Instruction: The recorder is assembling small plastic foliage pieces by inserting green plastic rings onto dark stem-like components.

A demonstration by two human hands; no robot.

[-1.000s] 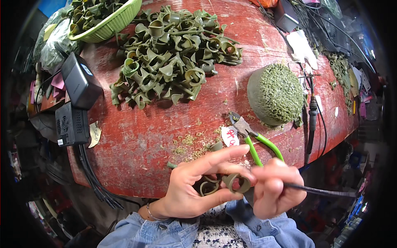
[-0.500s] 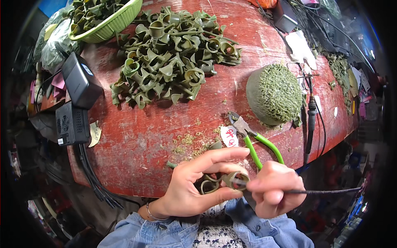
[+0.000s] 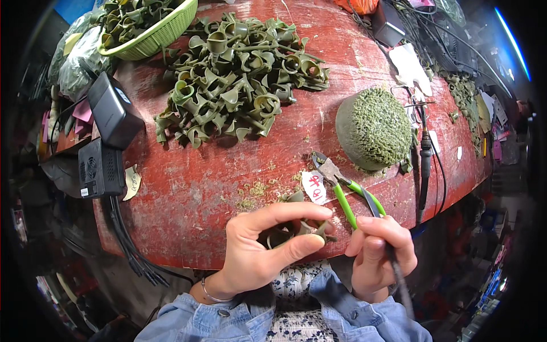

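My left hand [image 3: 256,242] is curled around a few olive-green, cup-shaped pieces [image 3: 278,235], pinched between thumb and fingers above the table's near edge. The fingers partly hide them. To the right, my right hand [image 3: 383,251] grips a slim dark pen-like tool [image 3: 371,200], its tip pointing up and away over the green handles of the cutting pliers [image 3: 343,199]. A black cord [image 3: 400,279] trails from the tool toward the lower edge. The tool is apart from the pieces. Beside the pliers lies a white paper tag [image 3: 313,187] with red marking.
A large heap of similar olive-green pieces [image 3: 228,85] covers the back of the red table [image 3: 188,216]. A green basket [image 3: 149,44] holds more. A round block with a rough green top [image 3: 376,128] stands right. Black boxes [image 3: 101,171] and cables sit left; a corded tool [image 3: 425,157] lies right.
My right hand has drawn the tool away from the held piece and swung it to point upward. The pieces have shifted in my left hand.
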